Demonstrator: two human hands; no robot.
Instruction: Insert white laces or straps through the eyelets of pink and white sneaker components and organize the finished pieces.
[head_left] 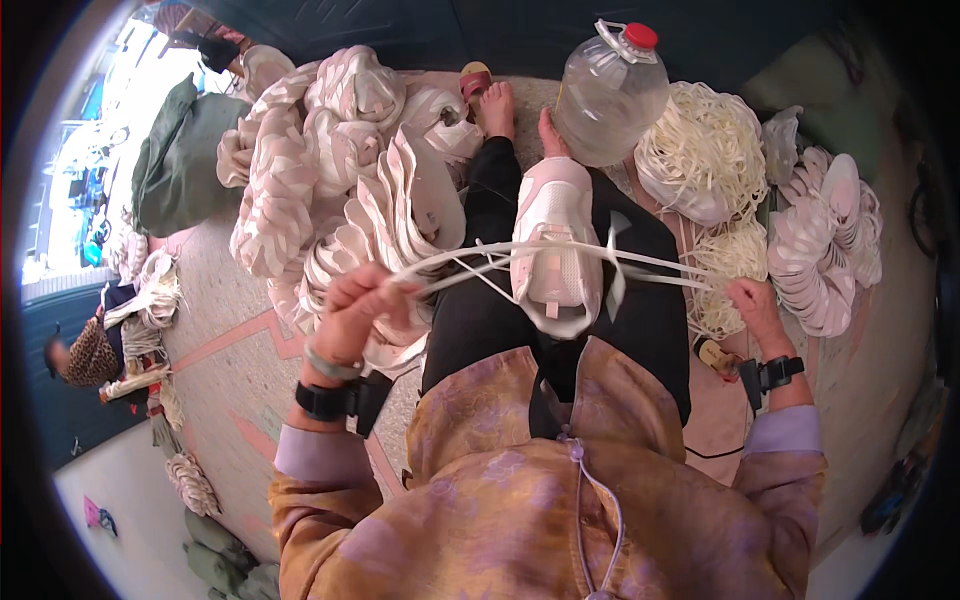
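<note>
A pale pink and white shoe upper (558, 250) lies across my dark-trousered lap, its toe pointing away from me. White shoelaces (480, 252) stretch sideways over it to both hands. My left hand (368, 305) is closed on lace at the left of the upper, its fingers somewhat blurred. Out to the right, my right hand (757, 305) pinches the other end of lace. Between the hands the laces run nearly level, and a loose part by the upper's right side is smeared by motion.
Stacked pink and white uppers (345, 170) heap on the floor at left, with more uppers (822, 240) at far right. Bundles of cream laces (705, 150) lie at right. A large clear bottle (612, 95) with a red cap stands ahead. Another person (90, 350) is at far left.
</note>
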